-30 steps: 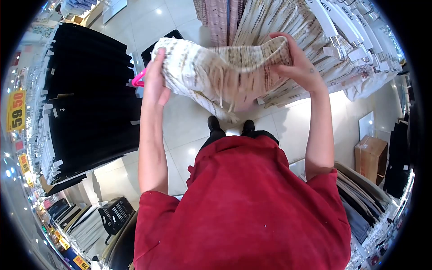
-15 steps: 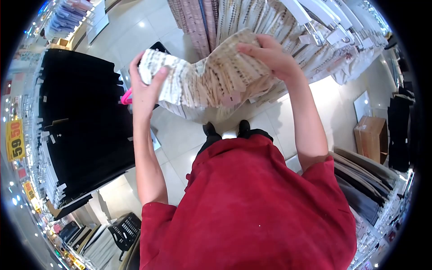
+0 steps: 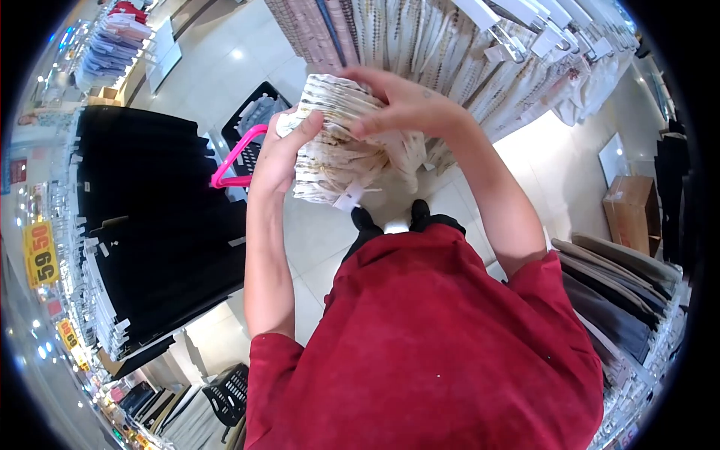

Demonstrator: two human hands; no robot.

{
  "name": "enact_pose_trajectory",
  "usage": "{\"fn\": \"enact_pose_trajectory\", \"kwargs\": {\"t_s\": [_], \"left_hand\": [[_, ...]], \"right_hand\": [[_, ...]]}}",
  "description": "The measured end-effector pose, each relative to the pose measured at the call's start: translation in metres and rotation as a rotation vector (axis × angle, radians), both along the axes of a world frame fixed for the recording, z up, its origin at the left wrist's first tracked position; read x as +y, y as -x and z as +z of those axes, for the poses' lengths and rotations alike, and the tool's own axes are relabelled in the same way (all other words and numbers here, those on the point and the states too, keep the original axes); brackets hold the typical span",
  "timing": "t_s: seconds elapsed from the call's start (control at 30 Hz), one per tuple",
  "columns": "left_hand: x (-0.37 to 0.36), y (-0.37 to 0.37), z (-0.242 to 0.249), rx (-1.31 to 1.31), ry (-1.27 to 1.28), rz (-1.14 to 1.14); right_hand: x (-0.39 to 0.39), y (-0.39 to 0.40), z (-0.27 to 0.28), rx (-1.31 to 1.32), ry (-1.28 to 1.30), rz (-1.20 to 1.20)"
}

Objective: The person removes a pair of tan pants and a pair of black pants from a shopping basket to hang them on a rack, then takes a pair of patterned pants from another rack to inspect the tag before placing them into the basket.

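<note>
A bunched cream patterned garment (image 3: 337, 161) is gathered in folds between my hands, with a small pale tag (image 3: 349, 197) hanging at its lower edge. My left hand (image 3: 289, 146) grips its left side, thumb over the front. My right hand (image 3: 397, 105) is closed on its upper right part, fingers over the top and thumb on the front. Similar patterned garments (image 3: 405, 45) hang on white hangers just beyond my hands.
A black basket (image 3: 259, 101) with a pink handle (image 3: 240, 154) stands on the floor at the left. Black garments (image 3: 150, 225) hang on the left. A cardboard box (image 3: 630, 214) and folded trousers (image 3: 607, 307) are at the right. Another black basket (image 3: 227, 394) is lower left.
My hands have come closer together, squeezing the spread garment into a compact bunch. My right hand has moved left, and more of the basket with the pink handle shows.
</note>
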State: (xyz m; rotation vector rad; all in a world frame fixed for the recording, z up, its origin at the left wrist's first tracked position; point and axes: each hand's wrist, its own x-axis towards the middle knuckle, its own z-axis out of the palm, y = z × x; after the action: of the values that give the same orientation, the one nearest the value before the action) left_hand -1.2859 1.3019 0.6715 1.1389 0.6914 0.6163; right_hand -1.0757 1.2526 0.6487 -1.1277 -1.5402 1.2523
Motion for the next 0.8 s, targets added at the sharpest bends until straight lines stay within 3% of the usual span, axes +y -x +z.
{"fn": "enact_pose_trajectory", "kwargs": {"t_s": [0.03, 0.13, 0.23, 0.33, 0.53, 0.7, 0.8], "left_hand": [[0.001, 0.003, 0.000, -0.015, 0.010, 0.018], [0.005, 0.008, 0.000, -0.028, 0.030, 0.054], [0.004, 0.008, 0.002, -0.072, 0.090, 0.100], [0.006, 0.011, 0.002, -0.157, 0.225, 0.136], [0.006, 0.009, 0.011, -0.181, 0.283, 0.217], [0.000, 0.008, 0.027, -0.101, 0.131, 0.214], [0.000, 0.009, 0.030, -0.073, 0.029, 0.187]], "right_hand": [[-0.005, 0.003, -0.011, 0.000, -0.050, -0.022], [-0.012, 0.003, -0.022, 0.214, 0.166, 0.243], [-0.020, 0.004, -0.015, 0.141, 0.310, 0.030], [-0.024, 0.000, -0.011, 0.024, 0.384, -0.021], [-0.030, 0.005, -0.042, 0.119, 0.373, -0.021], [-0.038, 0.012, -0.052, 0.298, 0.390, 0.001], [-0.043, 0.030, -0.046, 0.280, 0.132, -0.283]]}}
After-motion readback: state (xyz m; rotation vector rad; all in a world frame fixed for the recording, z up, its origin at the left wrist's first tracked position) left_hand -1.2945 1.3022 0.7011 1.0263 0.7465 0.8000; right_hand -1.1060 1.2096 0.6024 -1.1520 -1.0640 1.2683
